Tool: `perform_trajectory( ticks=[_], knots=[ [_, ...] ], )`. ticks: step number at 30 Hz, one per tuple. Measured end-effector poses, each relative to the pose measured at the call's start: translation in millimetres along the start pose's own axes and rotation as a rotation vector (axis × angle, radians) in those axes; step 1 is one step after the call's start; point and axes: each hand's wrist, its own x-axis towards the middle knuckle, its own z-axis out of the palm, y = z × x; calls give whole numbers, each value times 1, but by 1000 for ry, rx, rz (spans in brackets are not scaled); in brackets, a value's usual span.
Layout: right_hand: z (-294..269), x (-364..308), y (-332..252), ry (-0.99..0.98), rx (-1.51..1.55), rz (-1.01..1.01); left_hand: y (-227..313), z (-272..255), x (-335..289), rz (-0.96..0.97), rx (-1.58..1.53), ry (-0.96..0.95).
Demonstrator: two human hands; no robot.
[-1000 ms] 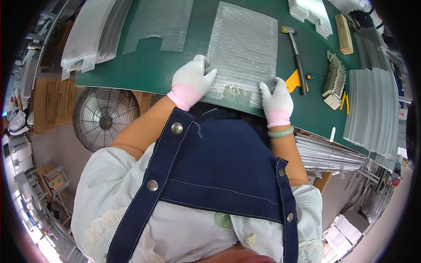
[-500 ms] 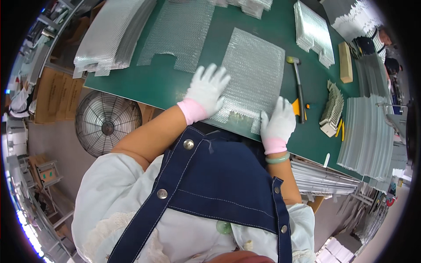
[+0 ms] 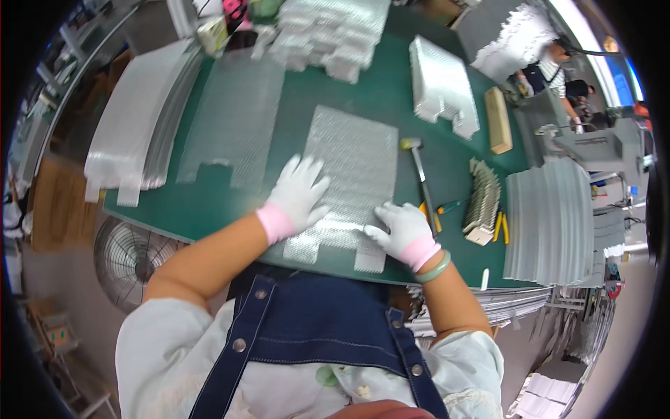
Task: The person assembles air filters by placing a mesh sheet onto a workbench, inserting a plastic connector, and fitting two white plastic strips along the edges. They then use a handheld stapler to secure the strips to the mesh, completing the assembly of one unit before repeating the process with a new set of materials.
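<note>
Between our two gloved hands and the near edge of the green table [image 3: 160,209], a translucent mesh sheet [image 3: 352,153] lies flat, two tabs reaching toward us with a notch between them. Our left hand [image 3: 296,195] rests palm down over its left edge, fingers fanned apart; our right hand [image 3: 401,234] sits by its near right side, thumb and forefinger well separated. Neither is closed on anything. We judge this step to be smoothing and squaring the sheet, and the next move calls for light, even pressure from both palms, so that the thin mesh neither creases nor slides. Seen from above, we cannot tell whether it is one layer or several.

Just right of our right hand lie a hammer [image 3: 423,183] and a screwdriver [image 3: 450,207]; farther right come a row of small stacked metal pieces [image 3: 483,199], yellow-handled pliers [image 3: 505,227] and a tall pile of pale sheets [image 3: 548,223]. Left of our left hand, a second notched sheet [image 3: 237,119] lies alone, with a thick stack [image 3: 132,119] past it. Beyond both hands, farther up, stand a shiny notched stack [image 3: 440,80], a wooden block [image 3: 498,119] and a layered mesh pile [image 3: 331,31].
</note>
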Motion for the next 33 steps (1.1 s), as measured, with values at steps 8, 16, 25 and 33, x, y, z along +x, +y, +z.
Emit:
perform_trajectory(
  ticks=[8, 16, 25, 33],
  knots=[
    [-101, 121, 86, 436, 47, 247, 3, -4, 7, -43, -55, -63],
    [-83, 227, 183, 320, 132, 930, 4, -7, 13, -28, -54, -94],
    [-111, 228, 206, 442, 304, 919, -1, -2, 13, -17, -55, -59],
    [-138, 208, 224, 445, 135, 762, 0, -3, 9, -26, -49, -51]
  ],
)
